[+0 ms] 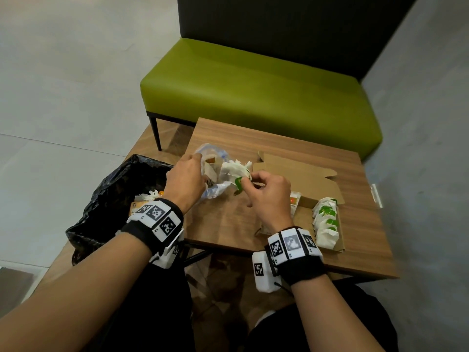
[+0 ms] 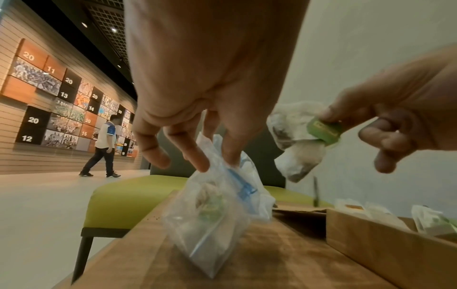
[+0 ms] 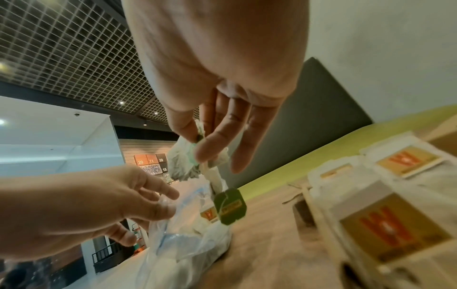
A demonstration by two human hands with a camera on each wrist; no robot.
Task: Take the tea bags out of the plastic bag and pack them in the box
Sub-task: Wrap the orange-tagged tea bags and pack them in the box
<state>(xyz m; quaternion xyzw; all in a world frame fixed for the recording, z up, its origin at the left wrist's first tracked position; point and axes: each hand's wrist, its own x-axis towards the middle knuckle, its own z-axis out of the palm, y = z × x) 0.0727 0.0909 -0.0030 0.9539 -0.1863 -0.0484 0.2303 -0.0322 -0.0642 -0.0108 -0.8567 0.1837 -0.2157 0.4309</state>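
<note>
A clear plastic bag (image 1: 215,171) (image 2: 215,213) (image 3: 188,234) with tea bags inside lies on the wooden table (image 1: 228,219). My left hand (image 1: 186,177) (image 2: 197,136) (image 3: 99,205) pinches its top edge. Just right of the bag's mouth, my right hand (image 1: 266,191) (image 2: 395,121) (image 3: 210,136) pinches a bunch of white tea bags (image 1: 236,168) (image 2: 294,140) (image 3: 184,164) by a green tag (image 2: 323,131); another green tag (image 3: 230,205) dangles on its string. The open cardboard box (image 1: 312,184) (image 2: 385,244) at the right holds rows of tea bags (image 1: 326,222) (image 3: 385,205).
A bin lined with a black bag (image 1: 114,196) stands at the table's left edge, with wrappers inside. A green bench (image 1: 253,90) sits behind the table. In the left wrist view a person (image 2: 103,146) walks along the far wall.
</note>
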